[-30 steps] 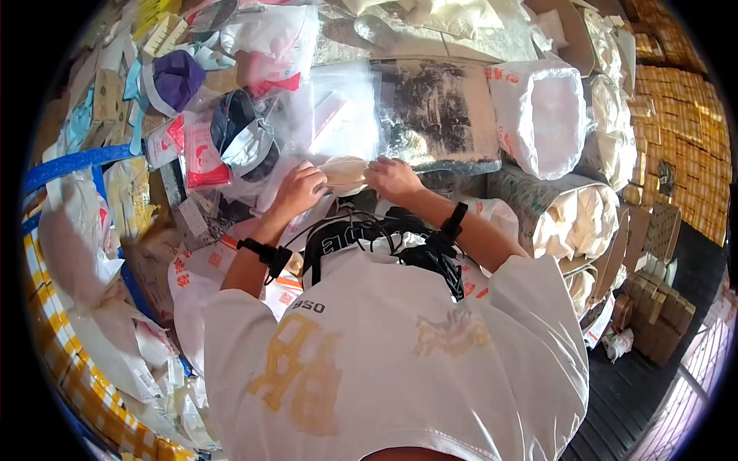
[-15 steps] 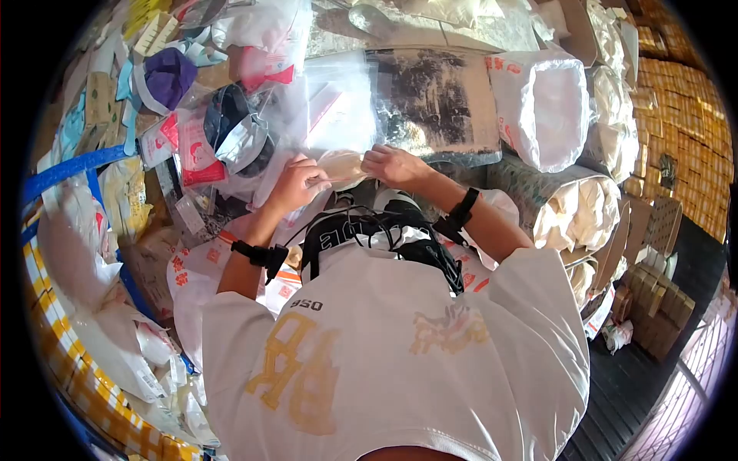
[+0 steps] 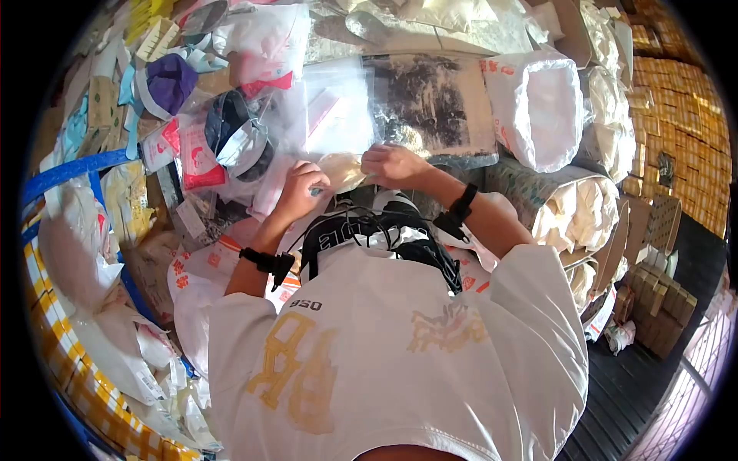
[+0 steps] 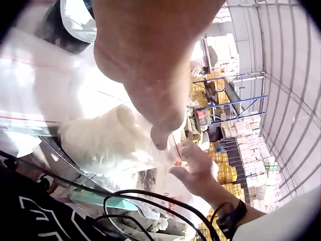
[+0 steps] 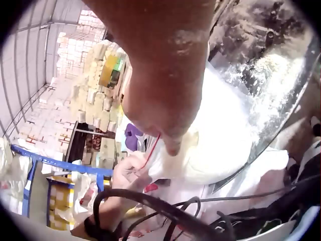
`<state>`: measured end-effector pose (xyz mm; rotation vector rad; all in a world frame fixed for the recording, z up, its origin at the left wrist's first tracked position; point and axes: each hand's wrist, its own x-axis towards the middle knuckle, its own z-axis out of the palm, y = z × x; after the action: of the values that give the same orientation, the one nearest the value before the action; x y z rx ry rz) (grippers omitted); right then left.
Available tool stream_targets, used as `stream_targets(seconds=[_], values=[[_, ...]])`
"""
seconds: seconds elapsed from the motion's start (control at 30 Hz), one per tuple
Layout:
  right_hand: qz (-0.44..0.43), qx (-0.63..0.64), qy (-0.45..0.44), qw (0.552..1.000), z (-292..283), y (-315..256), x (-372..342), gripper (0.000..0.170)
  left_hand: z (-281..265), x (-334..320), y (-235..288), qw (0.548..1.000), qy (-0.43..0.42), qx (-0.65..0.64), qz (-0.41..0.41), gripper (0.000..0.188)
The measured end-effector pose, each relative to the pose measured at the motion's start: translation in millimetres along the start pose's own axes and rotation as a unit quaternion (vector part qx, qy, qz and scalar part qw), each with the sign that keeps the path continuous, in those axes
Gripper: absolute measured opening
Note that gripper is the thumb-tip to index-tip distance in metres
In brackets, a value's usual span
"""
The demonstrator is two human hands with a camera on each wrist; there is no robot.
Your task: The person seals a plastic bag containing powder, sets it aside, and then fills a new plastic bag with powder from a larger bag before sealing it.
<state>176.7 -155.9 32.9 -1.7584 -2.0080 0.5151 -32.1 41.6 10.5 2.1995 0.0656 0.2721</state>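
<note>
Between my hands is a clear zip bag point(image 3: 342, 172) of cream-coloured powder, resting by the near edge of the worktop. My left hand point(image 3: 302, 190) has its fingers curled and pinches one end of the bag's top edge. The opposite end is pinched by my right hand point(image 3: 393, 166), thumb against fingers. A thin red zip line point(image 5: 150, 151) runs taut from hand to hand in the right wrist view. Seen from the left wrist, the powder bulges in the lower part of the bag point(image 4: 105, 143).
Flat clear bags point(image 3: 338, 115) lie just beyond my hands, next to a powder-dusted dark tray point(image 3: 434, 104). A white lined sack point(image 3: 552, 115) stands open at the right. Caps point(image 3: 240, 131) and red-and-white packets point(image 3: 201, 154) crowd the left. Black cables point(image 4: 165, 201) hang near my wrists.
Both hands stay at the bag's top edge with small finger shifts. The red zip line showed stretched between them half a second ago; the bag now sits slightly tilted in the head view.
</note>
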Motion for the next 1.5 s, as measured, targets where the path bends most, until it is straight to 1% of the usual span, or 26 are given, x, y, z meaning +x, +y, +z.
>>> stream_targets(seconds=[0.03, 0.07, 0.13, 0.23, 0.27, 0.33, 0.4, 0.43, 0.53, 0.57, 0.63, 0.73, 0.77, 0.83, 0.87, 0.9, 0.93, 0.97, 1.0, 1.03, 1.13, 1.23, 1.33, 1.43, 1.5], values=[[-0.004, 0.011, -0.001, 1.0, 5, -1, 1, 0.02, -3, 2, 4, 1.0, 0.004, -0.007, 0.015, 0.017], [-0.008, 0.022, -0.002, 1.0, 8, -1, 1, 0.02, -3, -1, 1, 1.0, -0.021, -0.015, -0.015, 0.017], [0.037, 0.054, 0.042, 0.997, 6, -7, -2, 0.017, -3, -6, -7, 0.994, -0.069, -0.031, -0.076, 0.019], [0.108, 0.139, 0.08, 0.981, 7, -7, -5, 0.017, -10, -11, -7, 0.984, -0.056, -0.076, -0.15, 0.017], [0.133, 0.173, 0.089, 0.972, 10, -3, -6, 0.018, -10, -13, -10, 0.991, -0.05, -0.051, -0.113, 0.016], [0.135, 0.181, 0.05, 0.973, 33, 13, -10, 0.026, -8, -15, -16, 0.999, -0.037, 0.0, -0.036, 0.015], [0.127, 0.204, 0.019, 0.971, 50, 22, -12, 0.032, -9, -10, -18, 0.997, -0.071, 0.006, -0.028, 0.016], [0.132, 0.199, 0.023, 0.971, 50, 21, -9, 0.039, -11, -7, -18, 0.996, -0.088, 0.009, -0.025, 0.017], [0.129, 0.217, 0.025, 0.967, 48, 25, -3, 0.04, -17, -2, -16, 0.995, -0.036, -0.049, -0.074, 0.016], [0.135, 0.235, 0.05, 0.961, 45, 24, -3, 0.042, -17, -2, -22, 0.992, -0.02, -0.072, -0.102, 0.016], [0.157, 0.273, 0.061, 0.947, 47, 23, -4, 0.038, -13, -8, -38, 0.98, 0.011, -0.12, -0.157, 0.015], [0.184, 0.299, 0.087, 0.932, 58, 26, -5, 0.033, 7, -16, -54, 0.978, 0.009, -0.185, -0.098, 0.015], [0.194, 0.302, 0.096, 0.928, 63, 28, -6, 0.032, 11, -18, -57, 0.985, 0.004, -0.144, -0.09, 0.015], [0.216, 0.314, 0.083, 0.921, 65, 30, -4, 0.029, 14, -21, -54, 0.995, -0.004, -0.061, -0.074, 0.017], [0.227, 0.321, 0.076, 0.916, 62, 27, -2, 0.027, 15, -20, -48, 0.994, -0.002, -0.071, -0.084, 0.014], [0.262, 0.356, 0.063, 0.895, 58, 24, -2, 0.027, 15, -17, -42, 0.992, 0.002, -0.079, -0.094, 0.011], [0.275, 0.366, 0.07, 0.886, 57, 22, 0, 0.026, 13, -12, -36, 0.991, 0.006, -0.087, -0.102, 0.009], [0.288, 0.377, 0.076, 0.877, 57, 22, 1, 0.025, 17, -16, -42, 0.975, 0.009, -0.163, -0.154, 0.008], [0.3, 0.387, 0.082, 0.868, 58, 21, 3, 0.025, 26, -22, -53, 0.949, 0.012, -0.237, -0.206, 0.009], [0.303, 0.373, 0.097, 0.872, 65, 23, 1, 0.023, 32, -27, -63, 0.916, 0.016, -0.309, -0.255, 0.011], [0.316, 0.421, 0.145, 0.838, 79, 23, -3, 0.022, 44, -35, -77, 0.9, 0.059, -0.333, -0.275, 0.016], [0.301, 0.557, 0.191, 0.75, 105, 28, -10, 0.022, 48, -30, -65, 0.86, 0.094, -0.406, -0.294, 0.012], [0.328, 0.594, 0.211, 0.703, 110, 27, -9, 0.024, 46, -23, -53, 0.852, 0.13, -0.402, -0.308, 0.015], [0.34, 0.609, 0.228, 0.679, 104, 25, -7, 0.025, 56, -26, -67, 0.818, 0.149, -0.455, -0.318, 0.02], [0.359, 0.628, 0.246, 0.645, 113, 25, -4, 0.026, 56, -26, -62, 0.774, 0.173, -0.505, -0.341, 0.024]])
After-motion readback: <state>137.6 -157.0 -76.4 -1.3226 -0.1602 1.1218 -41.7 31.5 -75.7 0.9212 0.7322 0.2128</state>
